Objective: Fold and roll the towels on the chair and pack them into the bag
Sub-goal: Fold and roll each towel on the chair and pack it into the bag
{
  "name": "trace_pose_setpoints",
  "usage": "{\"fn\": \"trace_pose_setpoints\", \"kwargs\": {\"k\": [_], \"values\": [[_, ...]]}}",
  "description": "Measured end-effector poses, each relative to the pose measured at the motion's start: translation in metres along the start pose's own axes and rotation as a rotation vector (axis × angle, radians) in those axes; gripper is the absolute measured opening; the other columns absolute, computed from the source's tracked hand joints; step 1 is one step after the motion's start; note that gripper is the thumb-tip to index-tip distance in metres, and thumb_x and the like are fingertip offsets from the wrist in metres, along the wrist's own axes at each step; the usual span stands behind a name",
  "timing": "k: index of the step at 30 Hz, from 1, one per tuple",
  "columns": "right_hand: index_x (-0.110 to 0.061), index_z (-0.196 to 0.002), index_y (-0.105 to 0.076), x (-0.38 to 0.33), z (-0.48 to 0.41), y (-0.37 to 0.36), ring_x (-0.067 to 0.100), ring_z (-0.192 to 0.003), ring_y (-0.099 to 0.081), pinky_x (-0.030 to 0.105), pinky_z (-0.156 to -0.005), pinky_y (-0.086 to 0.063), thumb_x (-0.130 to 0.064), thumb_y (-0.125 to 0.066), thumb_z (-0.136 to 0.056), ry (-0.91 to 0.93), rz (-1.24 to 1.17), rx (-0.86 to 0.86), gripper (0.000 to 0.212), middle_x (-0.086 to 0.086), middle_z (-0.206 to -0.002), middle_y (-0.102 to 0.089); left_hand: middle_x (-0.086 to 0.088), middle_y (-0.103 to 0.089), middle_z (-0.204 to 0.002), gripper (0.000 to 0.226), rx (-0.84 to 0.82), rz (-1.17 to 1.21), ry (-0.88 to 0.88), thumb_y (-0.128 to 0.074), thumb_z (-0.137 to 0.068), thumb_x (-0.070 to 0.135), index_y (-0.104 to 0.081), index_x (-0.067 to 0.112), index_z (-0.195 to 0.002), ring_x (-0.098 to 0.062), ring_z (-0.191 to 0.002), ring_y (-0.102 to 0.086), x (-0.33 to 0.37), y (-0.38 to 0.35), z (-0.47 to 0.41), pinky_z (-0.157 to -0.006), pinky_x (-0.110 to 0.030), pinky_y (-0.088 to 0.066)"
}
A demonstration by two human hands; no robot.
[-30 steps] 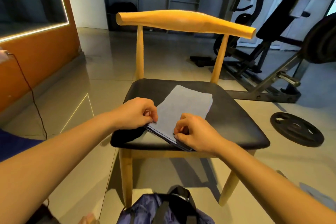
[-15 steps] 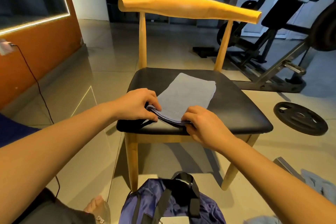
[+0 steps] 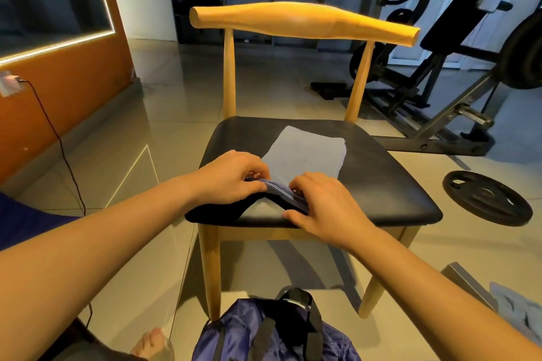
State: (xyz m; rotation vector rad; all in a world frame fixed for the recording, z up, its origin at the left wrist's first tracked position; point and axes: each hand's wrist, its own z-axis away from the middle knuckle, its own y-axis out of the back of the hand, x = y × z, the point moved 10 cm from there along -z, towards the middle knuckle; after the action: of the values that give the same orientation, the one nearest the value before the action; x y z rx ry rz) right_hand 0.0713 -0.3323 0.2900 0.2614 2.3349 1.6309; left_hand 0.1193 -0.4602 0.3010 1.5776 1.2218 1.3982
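A wooden chair (image 3: 381, 179) with a black seat stands on the shiny tiled floor (image 3: 164, 132). A light blue towel (image 3: 305, 155) lies flat on the seat, with its near end bunched up by the front edge. On the floor lie a purple bag (image 3: 243, 334), just in front of the chair, and a round black weight plate (image 3: 487, 198) off to the right.
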Motion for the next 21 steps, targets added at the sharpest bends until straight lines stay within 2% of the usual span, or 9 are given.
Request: {"fn": "trace_pose_setpoints", "kwargs": {"k": [2,4,8,12,15,18,20,21], "values": [[-0.019,-0.097,-0.063,-0.004,0.0,0.004,0.024,-0.089,-0.056,0.038,-0.073,-0.042,-0.036,-0.068,-0.091,0.038,0.035,0.059,0.019,-0.001,-0.093,-0.061,0.024,-0.057,-0.087,0.007,-0.042,0.04,0.024,-0.064,-0.098,0.038,-0.069,0.034,-0.1,-0.006,-0.09,-0.057,-0.002,-0.004,-0.001,-0.072,-0.012,-0.039],[-0.018,-0.096,-0.067,0.007,0.0,0.009,0.022,-0.087,-0.056,0.038,-0.073,-0.044,-0.033,-0.065,-0.095,-0.025,-0.041,0.061,0.015,-0.001,-0.092,-0.061,0.02,-0.058,-0.089,0.01,-0.075,0.055,0.042,-0.064,-0.097,0.04,-0.07,0.033,-0.1,-0.008,-0.09,-0.056,-0.006,-0.007,-0.001,-0.072,-0.015,-0.044],[-0.017,-0.097,-0.07,0.033,0.008,0.003,0.018,-0.087,-0.056,0.035,-0.075,-0.046,-0.035,-0.06,-0.1,-0.178,-0.191,-0.03,0.021,-0.002,-0.092,-0.061,0.012,-0.059,-0.095,0.014,-0.093,0.084,0.097,-0.063,-0.097,0.04,-0.071,0.03,-0.102,-0.011,-0.092,-0.056,-0.019,-0.007,0.001,-0.075,-0.019,-0.047],[-0.017,-0.099,-0.068,0.043,0.015,-0.009,0.021,-0.088,-0.054,0.035,-0.074,-0.042,-0.034,-0.053,-0.103,-0.266,-0.177,-0.12,0.023,0.0,-0.093,-0.056,0.01,-0.056,-0.104,0.009,-0.126,0.152,0.165,-0.057,-0.101,0.035,-0.066,0.032,-0.099,-0.011,-0.097,-0.054,-0.025,-0.009,0.003,-0.077,-0.016,-0.041],[-0.014,-0.09,-0.064,0.048,0.018,-0.009,0.022,-0.081,-0.05,0.034,-0.066,-0.034,-0.034,-0.049,-0.105,-0.304,-0.135,-0.138,0.03,-0.001,-0.084,-0.049,0.007,-0.057,-0.105,0.013,-0.14,0.185,0.222,-0.055,-0.103,0.037,-0.062,0.031,-0.093,-0.013,-0.094,-0.056,-0.028,-0.01,0.004,-0.075,-0.017,-0.04],[-0.012,-0.082,-0.058,0.05,0.02,-0.013,0.025,-0.078,-0.049,0.034,-0.064,-0.032,-0.035,-0.045,-0.106,-0.319,-0.102,-0.167,0.036,0.0,-0.079,-0.046,-0.003,-0.061,-0.099,0.029,-0.175,0.221,0.288,-0.05,-0.105,0.037,-0.067,0.016,-0.096,-0.014,-0.088,-0.056,-0.033,-0.018,0.003,-0.073,-0.019,-0.041],[-0.011,-0.082,-0.057,0.052,0.021,-0.015,0.025,-0.078,-0.051,0.035,-0.064,-0.035,-0.036,-0.043,-0.107,-0.331,-0.088,-0.204,0.037,0.001,-0.08,-0.047,-0.014,-0.057,-0.087,0.041,-0.199,0.241,0.344,-0.049,-0.105,0.039,-0.063,0.006,-0.088,-0.016,-0.077,-0.053,-0.037,-0.024,0.002,-0.07,-0.024,-0.04],[-0.011,-0.083,-0.057,0.053,0.02,-0.016,0.026,-0.077,-0.052,0.036,-0.063,-0.036,-0.036,-0.043,-0.107,-0.337,-0.079,-0.22,0.038,0.002,-0.079,-0.048,-0.016,-0.051,-0.081,0.043,-0.204,0.249,0.368,-0.05,-0.105,0.04,-0.059,0.006,-0.08,-0.019,-0.072,-0.049,-0.039,-0.025,0.001,-0.068,-0.027,-0.039]]}}
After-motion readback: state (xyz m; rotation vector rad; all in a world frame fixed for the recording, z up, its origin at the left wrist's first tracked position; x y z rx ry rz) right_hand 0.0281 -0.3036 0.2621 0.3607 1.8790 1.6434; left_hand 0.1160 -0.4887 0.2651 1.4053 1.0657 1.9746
